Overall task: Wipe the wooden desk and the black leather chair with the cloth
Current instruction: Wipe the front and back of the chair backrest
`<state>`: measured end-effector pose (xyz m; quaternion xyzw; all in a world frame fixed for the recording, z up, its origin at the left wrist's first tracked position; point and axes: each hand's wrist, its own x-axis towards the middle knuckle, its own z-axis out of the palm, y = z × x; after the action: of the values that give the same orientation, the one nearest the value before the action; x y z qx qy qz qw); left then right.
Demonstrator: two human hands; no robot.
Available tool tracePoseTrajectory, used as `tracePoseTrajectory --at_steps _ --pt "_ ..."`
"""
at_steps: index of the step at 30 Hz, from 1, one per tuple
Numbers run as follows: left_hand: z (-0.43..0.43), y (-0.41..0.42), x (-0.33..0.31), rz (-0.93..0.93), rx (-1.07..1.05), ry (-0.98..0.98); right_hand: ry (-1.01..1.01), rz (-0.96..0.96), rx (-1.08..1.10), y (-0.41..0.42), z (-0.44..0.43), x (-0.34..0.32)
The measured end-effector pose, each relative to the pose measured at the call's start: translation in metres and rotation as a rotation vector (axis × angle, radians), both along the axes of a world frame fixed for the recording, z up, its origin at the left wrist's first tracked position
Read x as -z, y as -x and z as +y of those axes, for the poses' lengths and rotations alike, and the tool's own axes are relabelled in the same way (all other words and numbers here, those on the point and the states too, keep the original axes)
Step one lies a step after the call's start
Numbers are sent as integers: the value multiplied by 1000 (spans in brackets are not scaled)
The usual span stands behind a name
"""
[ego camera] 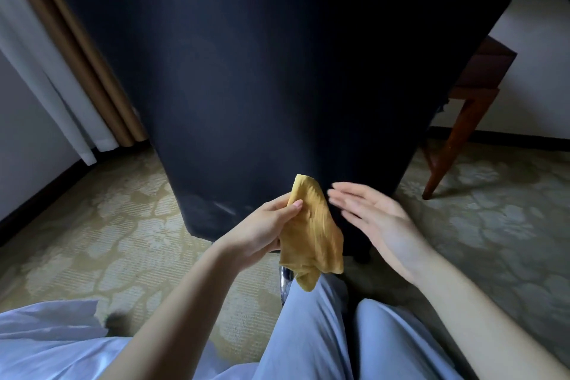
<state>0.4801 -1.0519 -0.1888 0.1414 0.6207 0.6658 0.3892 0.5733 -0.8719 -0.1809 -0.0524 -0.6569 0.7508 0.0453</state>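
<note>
The back of the black leather chair (262,71) fills the upper middle of the head view, close in front of me. My left hand (262,228) pinches a crumpled yellow cloth (311,231) near the chair's lower edge, and the cloth hangs down over my leg. My right hand (373,219) is just right of the cloth, palm up, fingers straight and slightly blurred, holding nothing. Part of the wooden desk (481,71) with one slanted leg shows behind the chair on the right.
Patterned carpet (123,225) covers the floor. Brown and white curtains (77,71) hang at the left by the wall. A chrome chair leg (285,284) shows below the cloth. My legs in light blue trousers (311,333) are at the bottom.
</note>
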Motion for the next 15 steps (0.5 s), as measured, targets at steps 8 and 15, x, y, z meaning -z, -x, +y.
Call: tracePoseTrajectory --at_steps 8,15 --pt "22 -10 2 127 102 34 638 -380 -14 -12 -13 44" --pt "28 -7 14 656 -108 399 553 -562 253 -6 -17 49"
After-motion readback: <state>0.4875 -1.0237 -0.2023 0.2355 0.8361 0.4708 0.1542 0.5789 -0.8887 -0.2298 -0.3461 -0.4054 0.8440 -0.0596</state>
